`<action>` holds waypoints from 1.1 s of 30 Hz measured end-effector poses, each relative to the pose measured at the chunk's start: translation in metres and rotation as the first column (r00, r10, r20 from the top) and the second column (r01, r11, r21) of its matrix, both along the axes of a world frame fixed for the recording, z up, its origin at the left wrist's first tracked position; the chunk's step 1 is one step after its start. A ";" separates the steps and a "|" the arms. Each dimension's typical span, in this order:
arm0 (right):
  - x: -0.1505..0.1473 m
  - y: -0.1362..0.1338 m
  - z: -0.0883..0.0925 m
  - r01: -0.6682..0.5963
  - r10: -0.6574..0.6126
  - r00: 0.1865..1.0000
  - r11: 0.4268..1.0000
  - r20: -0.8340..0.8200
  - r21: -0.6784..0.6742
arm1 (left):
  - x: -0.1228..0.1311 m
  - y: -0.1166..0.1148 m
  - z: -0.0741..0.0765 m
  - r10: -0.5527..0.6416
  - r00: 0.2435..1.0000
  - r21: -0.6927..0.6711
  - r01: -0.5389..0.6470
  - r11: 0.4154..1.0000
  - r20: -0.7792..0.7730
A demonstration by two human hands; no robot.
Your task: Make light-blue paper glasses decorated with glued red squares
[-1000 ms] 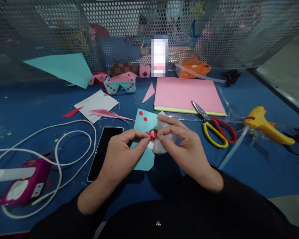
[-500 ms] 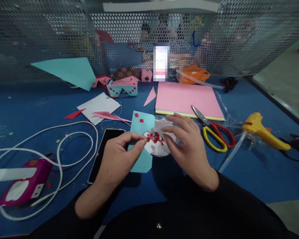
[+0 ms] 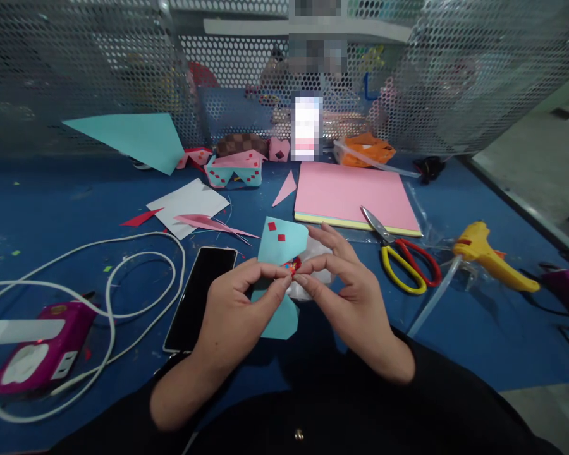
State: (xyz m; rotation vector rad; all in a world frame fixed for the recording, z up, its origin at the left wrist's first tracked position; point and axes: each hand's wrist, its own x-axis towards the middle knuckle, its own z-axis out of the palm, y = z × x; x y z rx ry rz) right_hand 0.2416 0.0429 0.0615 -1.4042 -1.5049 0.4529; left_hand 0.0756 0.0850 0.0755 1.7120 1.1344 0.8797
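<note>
The turquoise card cutout stands at the centre of the frame, crossing behind the fingers of the left hand, its upper and lower lobes showing above and below them. It looks light and thin, stiff enough to keep its shape yet easily creased, so its plain edges, away from the red squares, would be the safest hold. The left thumb and index finger are pinched together, meeting the pinched fingertips of the right hand; what lies between is too small to tell. Just behind, loose red bits sit by a white dish, partly hidden by the right hand.
</note>
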 end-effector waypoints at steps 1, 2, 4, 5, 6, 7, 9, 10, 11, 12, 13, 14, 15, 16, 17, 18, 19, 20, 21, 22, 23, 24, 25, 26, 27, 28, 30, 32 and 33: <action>0.000 0.000 0.000 0.001 -0.001 1.000 1.000 -0.012 -0.008 | 0.000 0.000 0.000 -0.003 1.000 0.008 0.003 1.000 -0.002; -0.001 0.000 0.000 0.002 -0.003 1.000 1.000 -0.024 -0.015 | 0.000 0.000 -0.001 -0.004 1.000 0.014 0.004 1.000 -0.005; -0.002 -0.001 -0.002 0.003 -0.004 0.999 1.000 -0.042 -0.021 | 0.000 0.000 -0.001 0.000 1.000 0.029 0.001 1.000 -0.007; -0.002 -0.001 -0.003 0.006 -0.007 0.999 1.000 -0.047 -0.022 | 0.001 -0.001 -0.001 0.000 1.000 0.033 0.000 0.999 -0.009; -0.003 -0.001 -0.004 0.010 -0.011 0.999 1.000 -0.052 -0.023 | 0.001 -0.001 0.000 -0.002 1.000 0.034 0.002 0.999 -0.011; -0.003 -0.001 -0.005 0.013 -0.014 0.998 1.000 -0.055 -0.024 | 0.001 -0.001 0.000 -0.004 1.000 0.035 0.004 0.999 -0.012; -0.002 -0.001 -0.005 0.006 -0.008 0.998 1.000 -0.061 -0.030 | 0.001 0.000 0.001 -0.010 1.000 0.026 0.010 1.000 -0.015; -0.001 -0.001 -0.004 -0.002 0.000 0.998 0.999 -0.069 -0.035 | 0.000 0.000 0.001 -0.012 1.000 0.016 0.013 1.000 -0.016; 0.001 -0.001 -0.002 -0.010 0.006 0.997 0.999 -0.082 -0.040 | 0.000 0.000 0.002 -0.017 1.000 0.007 0.017 1.000 -0.015; 0.003 -0.001 0.000 -0.014 0.009 0.995 0.999 -0.101 -0.045 | -0.002 0.001 0.003 -0.023 1.000 -0.003 0.023 1.000 -0.017; 0.006 0.000 0.002 -0.013 0.007 0.992 0.999 -0.123 -0.050 | -0.003 0.002 0.004 -0.034 0.999 -0.013 0.034 0.999 -0.022; 0.009 0.000 0.005 -0.009 0.001 0.989 0.998 -0.150 -0.056 | -0.004 0.003 0.006 -0.049 0.998 -0.023 0.048 0.999 -0.033; 0.012 0.000 0.007 -0.010 -0.002 0.984 0.998 -0.180 -0.067 | -0.006 0.004 0.007 -0.066 0.997 -0.032 0.064 0.997 -0.051; 0.015 0.001 0.009 -0.021 0.003 0.978 0.996 -0.210 -0.083 | -0.007 0.005 0.009 -0.086 0.994 -0.044 0.083 0.996 -0.073; 0.017 0.001 0.010 -0.042 0.016 0.971 0.994 -0.240 -0.103 | -0.009 0.006 0.010 -0.109 0.989 -0.059 0.104 0.993 -0.097; 0.019 0.002 0.011 -0.073 0.037 0.963 0.990 -0.267 -0.124 | -0.010 0.007 0.010 -0.138 0.983 -0.077 0.129 0.989 -0.119; 0.020 0.003 0.011 -0.104 0.060 0.956 0.985 -0.286 -0.141 | -0.011 0.008 0.011 -0.169 0.976 -0.096 0.157 0.983 -0.135; 0.021 0.003 0.011 -0.129 0.079 0.953 0.979 -0.293 -0.156 | -0.011 0.008 0.011 -0.203 0.968 -0.118 0.186 0.975 -0.147; 0.021 0.004 0.010 -0.144 0.091 0.953 0.975 -0.287 -0.167 | -0.012 0.009 0.011 -0.235 0.960 -0.141 0.214 0.967 -0.154; 0.022 0.004 0.010 -0.149 0.097 0.957 0.973 -0.273 -0.174 | -0.013 0.010 0.011 -0.263 0.952 -0.162 0.238 0.958 -0.156; 0.022 0.005 0.010 -0.149 0.100 0.961 0.972 -0.257 -0.180 | -0.014 0.010 0.012 -0.286 0.946 -0.180 0.257 0.949 -0.154; 0.022 0.005 0.009 -0.145 0.098 0.965 0.972 -0.241 -0.186 | -0.015 0.010 0.012 -0.300 0.942 -0.194 0.270 0.943 -0.149; 0.022 0.005 0.009 -0.140 0.095 0.969 0.971 -0.230 -0.192 | -0.015 0.010 0.012 -0.308 0.940 -0.201 0.276 0.940 -0.146; 0.022 0.005 0.010 -0.135 0.089 0.970 0.971 -0.224 -0.195 | -0.016 0.010 0.012 -0.310 0.939 -0.200 0.278 0.939 -0.147; 0.022 0.005 0.010 -0.128 0.083 0.971 0.972 -0.224 -0.197 | -0.016 0.010 0.012 -0.301 0.942 -0.191 0.271 0.944 -0.150; 0.021 0.004 0.010 -0.124 0.079 0.971 0.972 -0.224 -0.198 | -0.016 0.010 0.012 -0.287 0.946 -0.182 0.259 0.949 -0.150; 0.020 0.003 0.011 -0.120 0.075 0.973 0.973 -0.220 -0.198 | -0.015 0.009 0.011 -0.240 0.965 -0.190 0.218 0.957 -0.101; 0.019 0.002 0.011 -0.118 0.075 0.975 0.973 -0.210 -0.199 | -0.012 0.008 0.008 -0.166 0.986 -0.266 0.166 0.950 0.023; 0.018 0.001 0.011 -0.118 0.076 0.976 0.972 -0.206 -0.201 | -0.010 0.008 0.007 -0.121 0.989 -0.316 0.142 0.938 0.086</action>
